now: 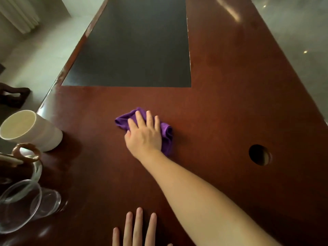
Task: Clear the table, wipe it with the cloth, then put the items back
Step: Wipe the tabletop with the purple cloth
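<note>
A crumpled purple cloth (pixel 166 134) lies near the middle of the reddish-brown table (pixel 230 103). My right hand (pixel 144 134) presses flat on the cloth with straight fingers, the arm reaching in from the lower right. My left hand (pixel 136 229) rests flat on the table at the bottom edge, fingers straight and spread; only the fingers show. At the left edge stand a white cup (pixel 30 130), a glass vessel with a brown ring handle (pixel 26 155) and a clear glass bowl (pixel 21 205).
A dark rectangular inlay (pixel 134 47) fills the far part of the table. A round cable hole (pixel 260 155) sits to the right. Pale floor lies beyond both table edges, with a dark chair part (pixel 14 96) at the left.
</note>
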